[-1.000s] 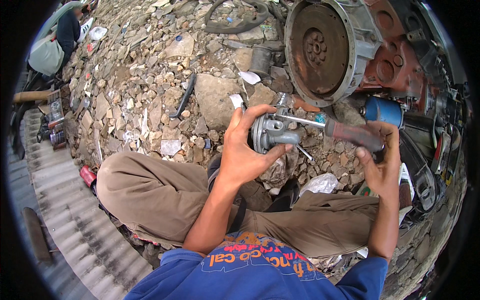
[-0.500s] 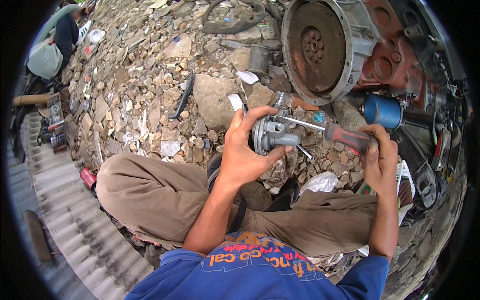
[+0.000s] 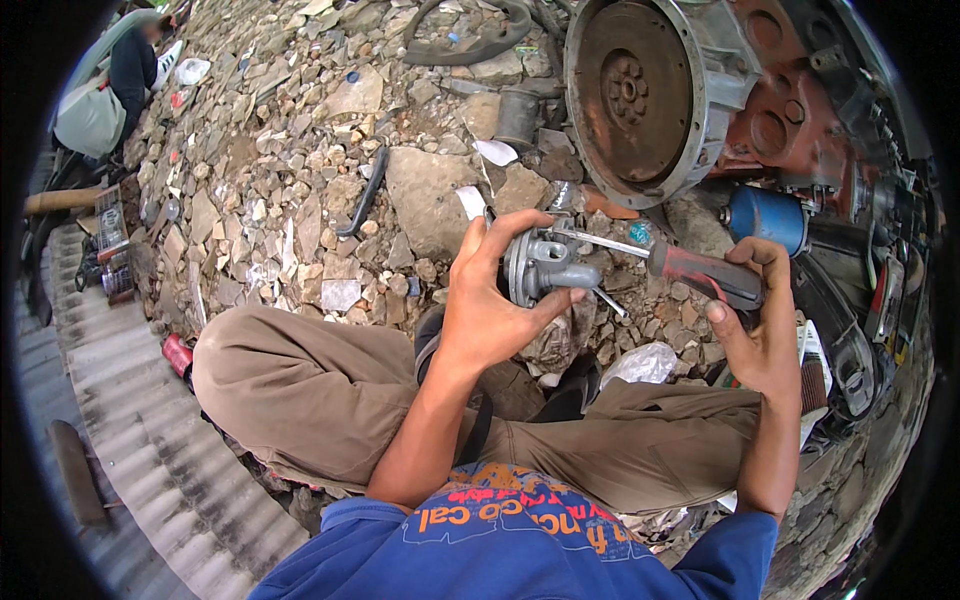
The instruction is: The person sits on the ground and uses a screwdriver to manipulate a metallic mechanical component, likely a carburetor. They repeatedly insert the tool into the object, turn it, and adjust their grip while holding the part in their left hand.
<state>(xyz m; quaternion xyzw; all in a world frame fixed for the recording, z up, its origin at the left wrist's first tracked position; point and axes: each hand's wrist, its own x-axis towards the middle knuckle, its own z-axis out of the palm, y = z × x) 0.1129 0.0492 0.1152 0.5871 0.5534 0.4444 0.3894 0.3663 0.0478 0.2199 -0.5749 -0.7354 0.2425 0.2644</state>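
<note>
My left hand [image 3: 490, 290] is closed round a small grey metal pump [image 3: 548, 268], with the thumb below and the fingers over its round flange. A thin metal rod [image 3: 610, 302] sticks out under the pump's pipe-like stub. In my right hand [image 3: 765, 330] is a screwdriver [image 3: 705, 275] with a red and black handle. Its shaft reaches left to the top of the pump, where the tip meets the edge near my left fingers; the exact contact point is too small to tell. My right fingers curl over the handle's end, and the thumb sits slightly off below it.
A large engine block with a round flywheel housing [image 3: 640, 110] and blue filter [image 3: 765, 220] stands at the right. Stony rubble, a flat stone [image 3: 430, 200] and a black curved bar [image 3: 366, 190] lie ahead. Corrugated sheeting [image 3: 150, 420] is at my left; a person [image 3: 105, 90] sits far left.
My right fingers have loosened and shifted on the screwdriver's handle, the thumb moving down away from it. The pump and my left hand have stayed nearly still.
</note>
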